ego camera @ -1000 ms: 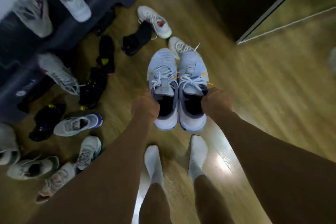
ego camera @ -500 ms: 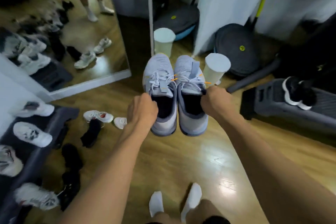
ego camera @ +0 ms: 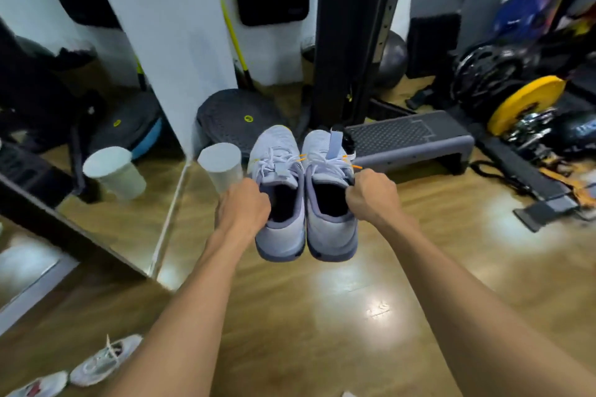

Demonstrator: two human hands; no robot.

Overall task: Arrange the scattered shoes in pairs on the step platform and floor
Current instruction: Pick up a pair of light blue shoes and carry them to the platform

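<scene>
The left hand (ego camera: 243,203) and right hand (ego camera: 371,193) lose their fingertips inside the grey shoes (ego camera: 280,229). At twelve o'clock, a dark shoe (ego camera: 349,141) on the step platform (ego camera: 409,138) is mostly covered. At seven o'clock the frame edge crops a white sneaker (ego camera: 35,385).

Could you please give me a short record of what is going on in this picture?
left hand: grips one grey shoe by its collar
right hand: grips the other grey shoe likewise
pair: side by side, toes forward, held above the wooden floor
step platform: ahead to the right, dark shoe at its left end, mostly hidden
lower left: white shoe beside a second white shoe on the floor
</scene>
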